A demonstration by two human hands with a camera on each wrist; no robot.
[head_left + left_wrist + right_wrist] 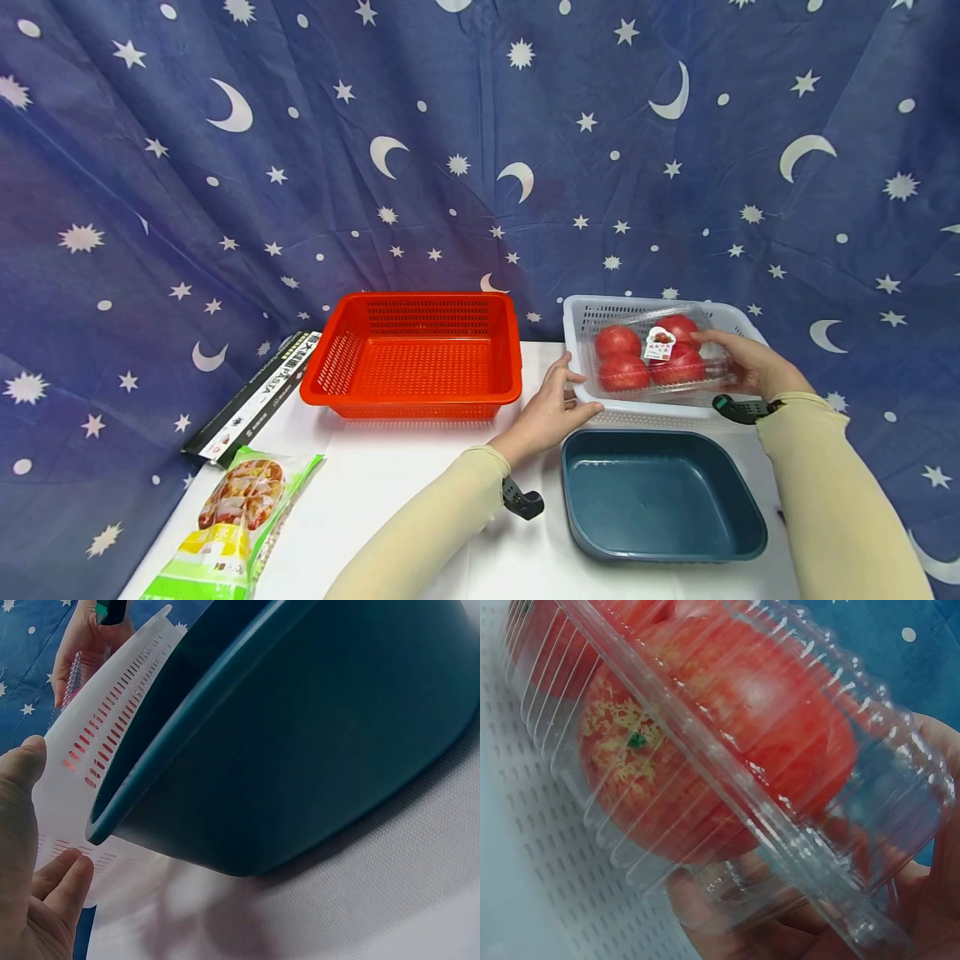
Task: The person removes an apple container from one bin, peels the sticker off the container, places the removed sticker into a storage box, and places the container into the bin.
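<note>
My right hand (757, 367) grips the right end of a clear plastic box of red fruit (626, 372). The box lies tilted in a white perforated basket (573, 333) and bears a white label. In the right wrist view, the fingers (697, 900) reach under the ribbed plastic, near a round red fruit (727, 735). At the basket's front left corner is my left hand (543, 417), its fingers spread along the outside. In the left wrist view, the thumb (26, 761) and fingertips lie at the basket wall (56, 802), with nothing pinched between them.
A dark teal tub (660, 554) stands in front of the white basket. Left of it is a red perforated basket (420, 408). A long black pasta box (258, 396) and a green-and-yellow bag (236, 525) lie at the table's left. A starry blue curtain (450, 200) hangs behind.
</note>
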